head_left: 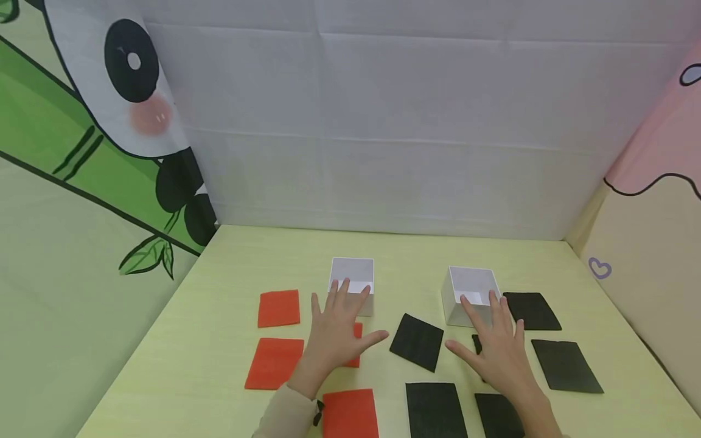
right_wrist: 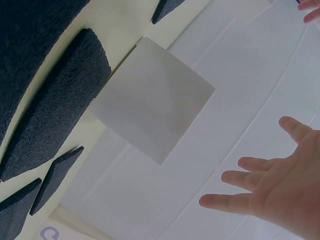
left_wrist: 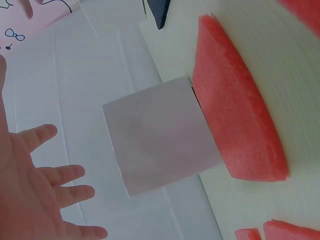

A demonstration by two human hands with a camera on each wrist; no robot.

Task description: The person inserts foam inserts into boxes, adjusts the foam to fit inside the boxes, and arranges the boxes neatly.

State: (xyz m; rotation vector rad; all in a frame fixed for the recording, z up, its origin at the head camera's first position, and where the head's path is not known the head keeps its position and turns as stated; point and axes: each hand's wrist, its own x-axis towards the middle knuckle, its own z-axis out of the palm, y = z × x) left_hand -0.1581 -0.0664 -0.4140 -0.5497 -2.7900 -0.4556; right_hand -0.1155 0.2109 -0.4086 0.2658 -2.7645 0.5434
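Note:
My left hand [head_left: 335,334] is held above the table with fingers spread and nothing in it, in front of an open white box [head_left: 352,267]. Spread likewise, my right hand [head_left: 499,353] hovers before a second white box [head_left: 471,278]. Red cloth-like squares [head_left: 279,308] lie around the left hand, one partly hidden beneath it. Around the right hand are several black squares [head_left: 416,342], some partly covered by it. In the left wrist view the fingers [left_wrist: 65,195] are apart from the box [left_wrist: 160,137]; the right wrist view shows the fingers [right_wrist: 235,180] apart from the other box [right_wrist: 155,100].
The pale yellow table [head_left: 219,413] ends at a white cloth backdrop [head_left: 383,121]. A green printed cloth [head_left: 71,128] hangs on the left, and a pink and cream one [head_left: 652,243] on the right. A red square [head_left: 350,413] lies near the front edge of the view.

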